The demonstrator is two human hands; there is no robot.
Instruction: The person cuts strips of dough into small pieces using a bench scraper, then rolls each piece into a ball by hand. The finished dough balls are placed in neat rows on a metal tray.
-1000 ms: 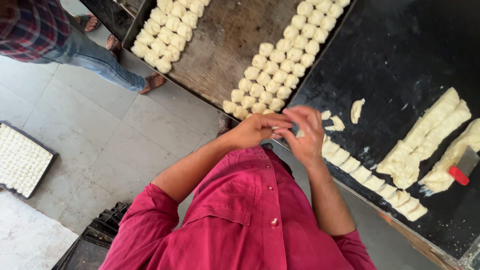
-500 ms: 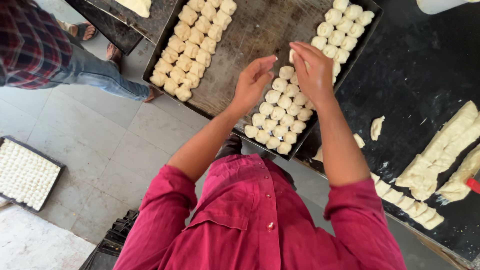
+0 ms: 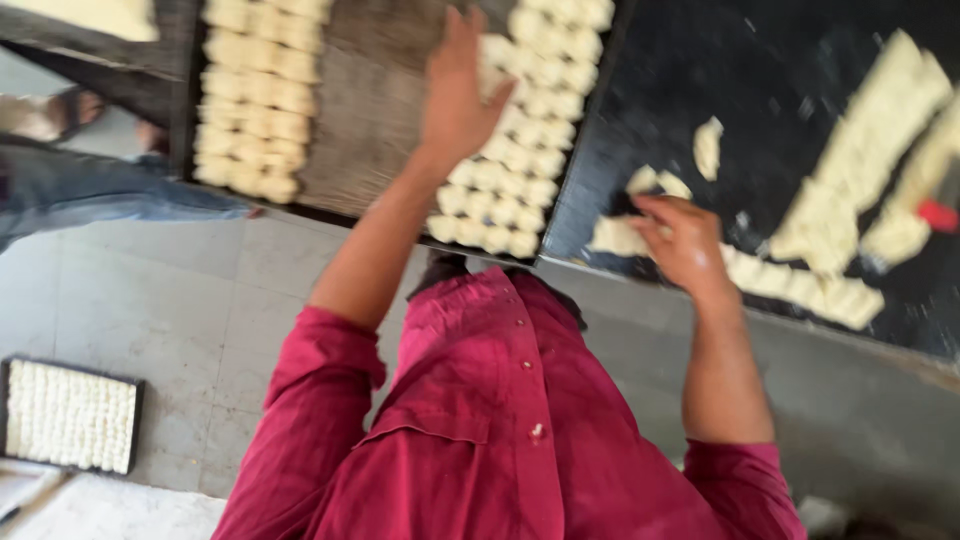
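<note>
1. Both hands have parted since half a second ago, when they worked close together above the baking tray (image 3: 360, 130); now the left hand (image 3: 457, 95) is over the tray and the right hand (image 3: 680, 240) has swung across to the dark worktable (image 3: 700, 60).
2. Left hand: spread flat, fingers extended, grasping nothing that can be seen. It hovers over, or just touches, the right-hand block of dough pieces (image 3: 520, 150) on the tray; blur hides whether there is contact.
3. Right hand: curled, fingers bent down at the near end of the row of cut dough pieces (image 3: 800, 285) along the table's front edge. I cannot tell whether it has closed on a piece or is only touching one.
4. Judged from this split, one piece looks just set down on the tray and the right hand is at the supply for another.
5. Tray: two blocks of pale dough pieces, with the left block (image 3: 250, 100) well apart from the right one across a bare strip of metal.
6. Elsewhere on the table: loose scraps (image 3: 708, 148) and longer uncut dough strips (image 3: 860, 160), with a red-handled tool (image 3: 938, 212) at the frame's edge.
7. On the tiled floor (image 3: 160, 300) sits another tray filled with small white pieces (image 3: 65, 415); another person's jeans-clad leg (image 3: 90, 190) shows at the left.
</note>
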